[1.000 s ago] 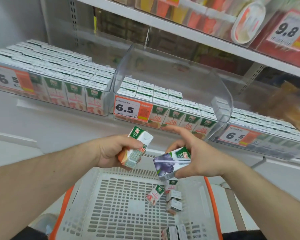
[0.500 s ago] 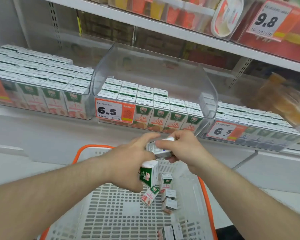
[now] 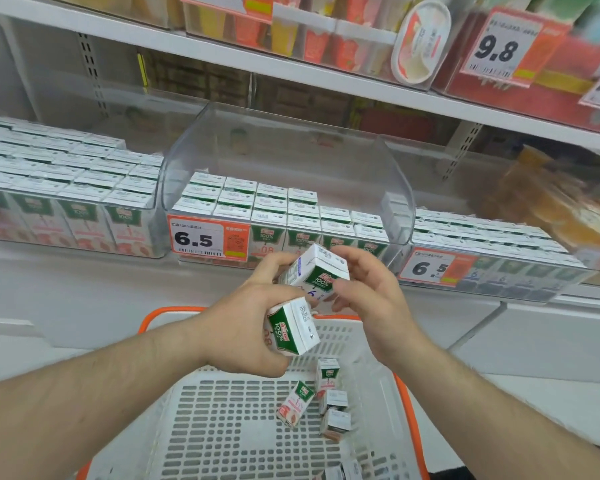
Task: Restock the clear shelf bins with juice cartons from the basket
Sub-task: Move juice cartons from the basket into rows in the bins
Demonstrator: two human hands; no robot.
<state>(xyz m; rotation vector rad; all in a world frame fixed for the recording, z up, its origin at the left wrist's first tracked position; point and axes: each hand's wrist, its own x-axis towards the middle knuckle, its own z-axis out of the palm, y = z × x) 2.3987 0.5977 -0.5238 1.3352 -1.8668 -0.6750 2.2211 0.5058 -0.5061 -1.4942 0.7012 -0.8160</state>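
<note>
My left hand (image 3: 246,327) grips a green-and-white juice carton (image 3: 293,327) in its palm, and its raised forefinger touches a second carton (image 3: 314,271). My right hand (image 3: 368,292) holds that second carton from the right with thumb and fingers. Both hands hover above the white basket (image 3: 222,427) with orange rim, just in front of the middle clear shelf bin (image 3: 288,157). That bin holds rows of cartons at its front and is bare at the back. Several loose cartons (image 3: 326,400) lie in the basket.
Full clear bins stand to the left (image 3: 66,188) and right (image 3: 492,251), with 6.5 price tags (image 3: 207,239). An upper shelf (image 3: 291,67) carries other packaged goods and a 9.8 tag. An orange-brown bag (image 3: 551,202) sits at the right.
The hands have risen toward the middle bin. The right hand's carton has turned so its green front faces me, and the left hand's carton has tilted sideways.
</note>
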